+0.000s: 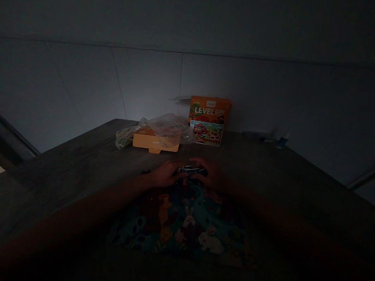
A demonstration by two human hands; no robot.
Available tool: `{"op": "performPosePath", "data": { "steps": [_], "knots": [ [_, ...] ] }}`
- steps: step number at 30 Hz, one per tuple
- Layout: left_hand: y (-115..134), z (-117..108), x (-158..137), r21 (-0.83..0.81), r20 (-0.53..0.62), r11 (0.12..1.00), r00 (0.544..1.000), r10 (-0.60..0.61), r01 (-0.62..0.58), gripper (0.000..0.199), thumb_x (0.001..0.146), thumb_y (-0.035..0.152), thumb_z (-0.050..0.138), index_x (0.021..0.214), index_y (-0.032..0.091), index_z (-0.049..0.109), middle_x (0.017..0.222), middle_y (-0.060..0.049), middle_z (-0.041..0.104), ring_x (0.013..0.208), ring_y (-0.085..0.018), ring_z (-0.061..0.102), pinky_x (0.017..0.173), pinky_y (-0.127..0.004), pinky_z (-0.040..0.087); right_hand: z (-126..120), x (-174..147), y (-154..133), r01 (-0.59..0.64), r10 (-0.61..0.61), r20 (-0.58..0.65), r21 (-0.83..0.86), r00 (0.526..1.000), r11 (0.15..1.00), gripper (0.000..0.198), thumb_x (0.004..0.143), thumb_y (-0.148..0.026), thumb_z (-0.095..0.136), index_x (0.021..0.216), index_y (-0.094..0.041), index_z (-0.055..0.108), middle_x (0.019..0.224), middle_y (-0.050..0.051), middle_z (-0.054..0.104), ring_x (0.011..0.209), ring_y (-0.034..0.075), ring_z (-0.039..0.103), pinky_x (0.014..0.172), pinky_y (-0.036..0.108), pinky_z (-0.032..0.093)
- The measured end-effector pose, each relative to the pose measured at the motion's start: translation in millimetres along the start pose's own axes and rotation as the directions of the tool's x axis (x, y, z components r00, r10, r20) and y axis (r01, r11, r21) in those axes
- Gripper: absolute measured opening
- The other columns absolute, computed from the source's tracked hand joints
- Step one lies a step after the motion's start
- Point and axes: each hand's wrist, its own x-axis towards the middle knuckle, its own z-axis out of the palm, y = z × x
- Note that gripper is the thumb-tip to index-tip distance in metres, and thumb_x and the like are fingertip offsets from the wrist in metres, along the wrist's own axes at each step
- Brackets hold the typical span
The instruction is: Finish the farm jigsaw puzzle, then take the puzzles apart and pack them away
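Observation:
In dim light, a dark teal picture sheet with white rabbits and flowers, looking like a jigsaw puzzle (pixel 188 231), lies flat on the table in front of me. My left hand (pixel 165 173) and my right hand (pixel 210 174) are at its far edge, fingers and thumbs curved inward. Between them is a small bunched bit of dark blue with white streaks (pixel 191 170), perhaps raised puzzle pieces. Both hands seem to grip it from the two sides. Darkness hides the exact finger contact and the seams.
Behind my hands stands an orange "LEVEL UP!" box (pixel 209 108) with a farm picture. Left of it sits an opened orange carton (pixel 156 142) under a crumpled clear plastic bag (pixel 172 125). A small blue and white item (pixel 282 141) lies at the table's (pixel 81 156) back right. A wall (pixel 146 78) rises behind.

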Motion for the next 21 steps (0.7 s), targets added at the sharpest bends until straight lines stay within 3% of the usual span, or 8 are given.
{"op": "performPosePath", "data": {
  "steps": [4,9,12,14,18,21],
  "knots": [
    [2,0,0,-0.055,0.028,0.998,0.999,-0.035,0.036,0.024,0.089,0.036,0.057,0.101,0.018,0.067,0.097,-0.006,0.07,0.086,-0.02,0.064,0.08,-0.028,0.047,8,4,-1,0.057,-0.051,0.136,-0.038,0.989,0.998,0.044,0.086,-0.041,0.064,0.122,-0.017,0.058,0.11,0.011,0.057,0.1,0.023,0.057,0.087,0.036,0.047],
    [10,-6,5,-0.211,0.093,0.972,0.992,-0.087,0.105,0.02,0.082,0.026,0.064,0.1,0.017,0.067,0.098,-0.005,0.071,0.09,-0.021,0.065,0.08,-0.027,0.048,10,4,-1,0.069,-0.069,0.104,0.006,0.992,0.998,0.042,0.088,-0.038,0.062,0.123,-0.016,0.058,0.113,0.012,0.06,0.103,0.024,0.058,0.089,0.037,0.046],
    [12,-26,0,-0.337,0.118,0.929,0.986,-0.121,0.155,0.028,0.077,0.023,0.067,0.103,0.015,0.063,0.102,-0.007,0.07,0.094,-0.021,0.065,0.081,-0.028,0.05,5,4,-7,0.042,-0.042,0.079,0.002,0.996,0.999,0.035,0.087,-0.033,0.063,0.118,-0.016,0.061,0.11,0.011,0.064,0.101,0.023,0.06,0.089,0.036,0.045],
    [7,-46,-13,-0.287,0.151,0.926,0.966,-0.21,0.246,0.03,0.079,0.027,0.064,0.105,0.013,0.061,0.097,-0.008,0.07,0.088,-0.021,0.066,0.076,-0.028,0.051,0,8,-16,-0.041,0.041,0.053,0.002,0.998,0.999,0.026,0.086,-0.032,0.063,0.105,-0.015,0.066,0.099,0.008,0.067,0.089,0.021,0.062,0.08,0.033,0.047],
    [-12,-81,-58,0.092,0.039,0.935,0.937,-0.346,0.341,0.044,0.079,0.042,0.063,0.112,0.014,0.061,0.11,-0.012,0.065,0.093,-0.025,0.062,0.077,-0.032,0.048,0,28,-40,-0.216,0.215,0.012,0.064,0.976,0.974,0.021,0.081,-0.034,0.066,0.089,-0.015,0.069,0.082,0.004,0.069,0.073,0.017,0.062,0.062,0.026,0.044],
    [-21,-89,-89,0.2,0.13,0.947,0.951,-0.282,0.253,0.043,0.076,0.051,0.065,0.103,0.017,0.065,0.107,-0.01,0.063,0.096,-0.026,0.059,0.083,-0.032,0.046,18,45,-57,-0.265,0.259,0.057,0.17,0.964,0.949,0.022,0.08,-0.037,0.066,0.078,-0.015,0.067,0.072,0.002,0.067,0.064,0.014,0.058,0.054,0.023,0.039]
  ]
}}
